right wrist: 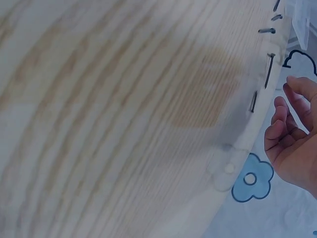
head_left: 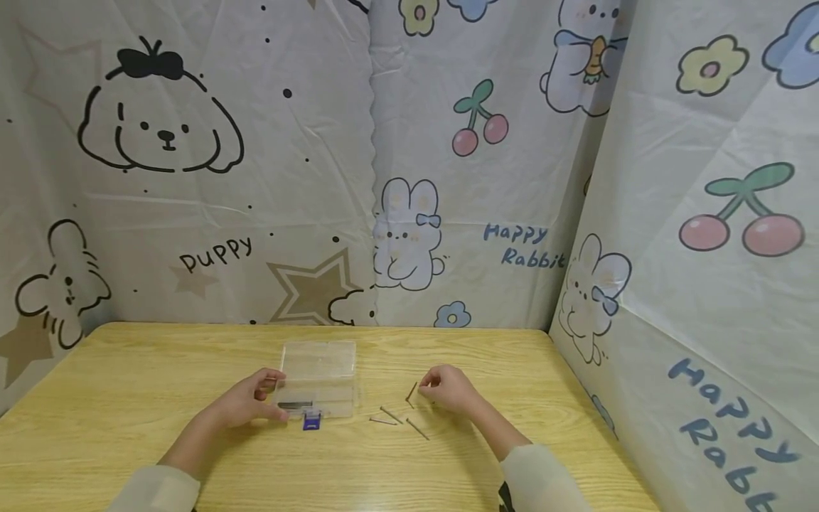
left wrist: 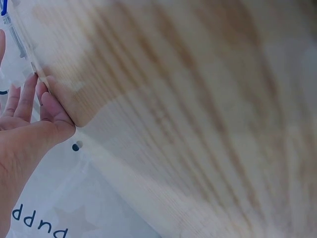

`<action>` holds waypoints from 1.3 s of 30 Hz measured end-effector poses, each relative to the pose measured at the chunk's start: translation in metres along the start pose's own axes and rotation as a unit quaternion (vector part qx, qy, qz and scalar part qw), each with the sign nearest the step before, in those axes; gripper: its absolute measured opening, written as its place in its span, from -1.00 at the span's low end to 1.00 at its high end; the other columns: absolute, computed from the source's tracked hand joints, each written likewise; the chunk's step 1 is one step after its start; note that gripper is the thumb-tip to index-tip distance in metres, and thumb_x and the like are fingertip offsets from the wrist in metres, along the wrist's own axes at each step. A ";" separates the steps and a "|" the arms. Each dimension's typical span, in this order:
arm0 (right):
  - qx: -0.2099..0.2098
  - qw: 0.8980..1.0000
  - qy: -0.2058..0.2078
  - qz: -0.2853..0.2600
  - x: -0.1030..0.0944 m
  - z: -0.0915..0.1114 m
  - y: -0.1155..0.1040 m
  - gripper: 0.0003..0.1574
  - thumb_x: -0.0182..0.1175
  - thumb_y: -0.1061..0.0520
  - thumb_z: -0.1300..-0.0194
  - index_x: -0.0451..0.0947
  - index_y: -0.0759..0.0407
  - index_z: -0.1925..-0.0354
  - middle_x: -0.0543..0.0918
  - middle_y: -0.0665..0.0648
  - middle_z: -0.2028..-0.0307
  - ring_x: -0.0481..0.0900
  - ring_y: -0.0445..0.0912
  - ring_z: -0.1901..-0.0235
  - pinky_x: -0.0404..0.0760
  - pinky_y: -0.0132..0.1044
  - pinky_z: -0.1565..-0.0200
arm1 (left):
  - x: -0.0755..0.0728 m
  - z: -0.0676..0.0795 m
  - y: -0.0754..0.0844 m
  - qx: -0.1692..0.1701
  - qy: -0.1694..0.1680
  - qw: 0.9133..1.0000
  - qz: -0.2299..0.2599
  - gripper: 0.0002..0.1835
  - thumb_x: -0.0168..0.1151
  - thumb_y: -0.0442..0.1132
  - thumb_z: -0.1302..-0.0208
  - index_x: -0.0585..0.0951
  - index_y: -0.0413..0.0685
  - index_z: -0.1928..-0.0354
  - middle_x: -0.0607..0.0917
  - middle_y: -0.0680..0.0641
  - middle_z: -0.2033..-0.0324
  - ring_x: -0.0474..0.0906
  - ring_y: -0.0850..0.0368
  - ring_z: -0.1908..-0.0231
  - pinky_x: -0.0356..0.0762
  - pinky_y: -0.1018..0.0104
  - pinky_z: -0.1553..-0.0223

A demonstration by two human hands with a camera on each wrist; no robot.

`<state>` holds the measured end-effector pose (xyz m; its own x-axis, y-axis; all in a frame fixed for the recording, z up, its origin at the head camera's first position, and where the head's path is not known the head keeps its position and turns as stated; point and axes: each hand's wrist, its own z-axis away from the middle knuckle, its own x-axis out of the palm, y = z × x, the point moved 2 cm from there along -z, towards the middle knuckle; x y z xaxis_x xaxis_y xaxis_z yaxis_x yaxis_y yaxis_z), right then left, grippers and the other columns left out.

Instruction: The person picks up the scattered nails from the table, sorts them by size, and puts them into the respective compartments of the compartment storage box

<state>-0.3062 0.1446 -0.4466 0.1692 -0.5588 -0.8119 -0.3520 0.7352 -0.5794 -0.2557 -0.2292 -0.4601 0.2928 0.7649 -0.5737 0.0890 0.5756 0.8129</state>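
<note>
A clear plastic box (head_left: pixel 318 390) stands on the table with its lid (head_left: pixel 318 359) raised at the back and a blue latch (head_left: pixel 311 421) at the front. Dark, thin pieces (head_left: pixel 295 404) lie inside it. My left hand (head_left: pixel 246 400) holds the box at its left side, thumb at the front corner and fingers farther back. Right of the box lie several loose nails (head_left: pixel 417 428). Just beside the farthest nail (head_left: pixel 412 391) is my right hand (head_left: pixel 449 388), fingers bent loosely. In the right wrist view this hand (right wrist: pixel 294 134) shows nothing in its fingers, apart from the nails (right wrist: pixel 269 70).
The wood-grain table (head_left: pixel 269 476) ends against a printed cloth (head_left: pixel 307 178) at the back. Another cloth wall (head_left: pixel 640 284) rises along the right side.
</note>
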 end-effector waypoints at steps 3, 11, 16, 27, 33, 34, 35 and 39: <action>0.011 1.000 0.005 -0.003 -0.003 0.003 0.009 -0.90 0.22 0.15 -0.19 0.64 0.15 0.39 0.52 -0.01 0.50 0.36 -0.17 0.46 0.35 -0.37 0.44 | 0.000 0.000 -0.001 0.000 -0.001 1.000 0.002 -0.14 0.44 -0.07 0.01 0.24 -0.28 -0.25 0.31 -0.45 -0.23 0.24 -0.45 -0.17 0.28 -0.23 -0.18; 0.044 0.998 0.032 -0.008 -0.009 0.012 0.031 -0.93 0.25 0.19 -0.17 0.64 0.18 0.41 0.55 0.02 0.47 0.38 -0.17 0.44 0.38 -0.35 0.40 | -0.001 0.001 -0.002 -0.001 -0.005 1.000 0.010 -0.14 0.44 -0.07 0.01 0.23 -0.28 -0.26 0.29 -0.45 -0.25 0.21 -0.48 -0.19 0.27 -0.24 -0.18; 0.046 0.998 0.042 -0.003 -0.009 0.014 0.038 -0.93 0.26 0.18 -0.16 0.64 0.17 0.41 0.59 0.02 0.44 0.41 -0.19 0.43 0.42 -0.36 0.36 | -0.001 0.001 -0.002 -0.004 -0.006 1.000 0.011 -0.15 0.44 -0.07 0.00 0.23 -0.26 -0.26 0.29 -0.45 -0.25 0.21 -0.48 -0.19 0.28 -0.25 -0.16; 0.038 0.999 0.032 -0.013 -0.002 0.014 0.039 -0.95 0.26 0.20 -0.16 0.64 0.16 0.39 0.60 0.02 0.44 0.39 -0.21 0.45 0.39 -0.39 0.39 | 0.000 -0.001 -0.004 -0.001 -0.004 1.000 0.010 -0.14 0.45 -0.07 0.02 0.24 -0.26 -0.26 0.30 -0.44 -0.25 0.22 -0.46 -0.18 0.28 -0.24 -0.17; 0.033 0.999 0.017 -0.020 -0.001 0.014 0.035 -0.94 0.23 0.21 -0.18 0.64 0.18 0.37 0.60 0.04 0.42 0.38 -0.17 0.43 0.39 -0.35 0.38 | 0.000 0.001 -0.001 -0.001 -0.002 1.000 0.009 -0.14 0.45 -0.07 0.02 0.24 -0.27 -0.25 0.32 -0.43 -0.25 0.22 -0.48 -0.19 0.27 -0.25 -0.18; 0.031 0.999 0.016 -0.019 -0.001 0.014 0.035 -0.94 0.23 0.21 -0.18 0.63 0.18 0.37 0.59 0.03 0.43 0.38 -0.17 0.43 0.39 -0.34 0.38 | 0.000 0.001 -0.001 0.000 -0.002 1.000 0.008 -0.14 0.45 -0.07 0.02 0.24 -0.27 -0.25 0.32 -0.43 -0.25 0.22 -0.47 -0.19 0.27 -0.24 -0.18; 0.030 0.999 0.015 -0.018 -0.001 0.014 0.036 -0.94 0.23 0.21 -0.18 0.63 0.18 0.38 0.59 0.03 0.44 0.38 -0.17 0.44 0.39 -0.35 0.39 | 0.000 0.001 -0.001 0.000 -0.002 1.000 0.008 -0.14 0.45 -0.07 0.02 0.24 -0.27 -0.25 0.32 -0.43 -0.25 0.22 -0.47 -0.19 0.27 -0.24 -0.18; 0.030 0.999 0.013 -0.018 0.001 0.013 0.037 -0.93 0.21 0.20 -0.20 0.62 0.18 0.39 0.58 0.01 0.47 0.38 -0.18 0.46 0.40 -0.37 0.40 | 0.000 0.002 0.001 0.003 0.000 1.000 0.005 -0.15 0.45 -0.07 0.02 0.25 -0.27 -0.25 0.32 -0.43 -0.25 0.22 -0.47 -0.20 0.27 -0.24 -0.18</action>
<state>-0.3071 0.1762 -0.4694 0.1570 -0.5949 -0.7883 -0.2898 0.7353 -0.6127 -0.2541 -0.2295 -0.4594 0.2943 0.7702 -0.5658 0.0925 0.5663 0.8190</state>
